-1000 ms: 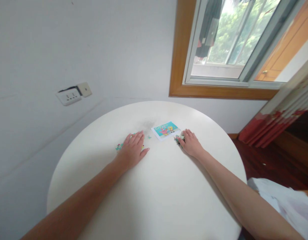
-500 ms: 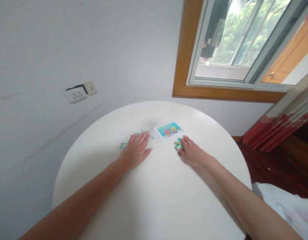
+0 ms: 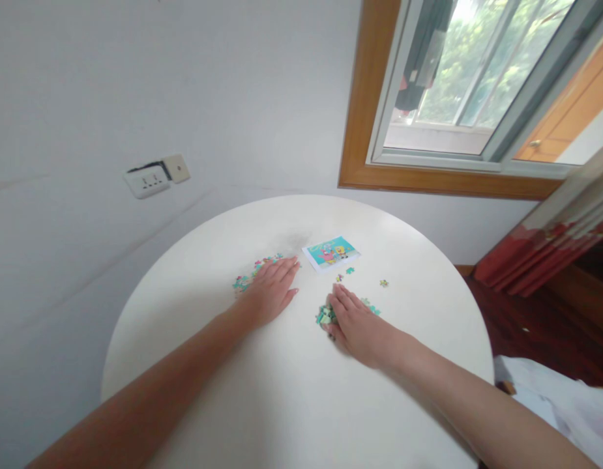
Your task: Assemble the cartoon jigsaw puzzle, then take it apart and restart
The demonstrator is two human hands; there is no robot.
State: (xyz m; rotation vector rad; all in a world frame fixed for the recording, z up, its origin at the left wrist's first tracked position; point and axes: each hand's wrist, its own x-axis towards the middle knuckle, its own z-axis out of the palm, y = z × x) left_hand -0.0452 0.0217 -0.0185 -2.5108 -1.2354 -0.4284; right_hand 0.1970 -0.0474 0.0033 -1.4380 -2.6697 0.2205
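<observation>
My left hand (image 3: 272, 290) lies flat on the round white table (image 3: 291, 391), fingers stretched out, with a scatter of small teal and pink puzzle pieces (image 3: 245, 280) just beyond and under it. My right hand (image 3: 352, 320) lies palm down with fingers together over a small heap of puzzle pieces (image 3: 324, 315) at its fingertips. A few loose pieces (image 3: 383, 283) sit behind it. A small cartoon picture card (image 3: 330, 253) rests on the table past both hands.
The table stands against a white wall with a socket plate (image 3: 147, 180). A wood-framed window (image 3: 457, 117) is at the right. A red and white curtain (image 3: 550, 241) hangs at the far right above a dark floor.
My right hand has slid toward me and leftward, dragging a heap of pieces and leaving a few loose behind. My left hand has stayed flat in place.
</observation>
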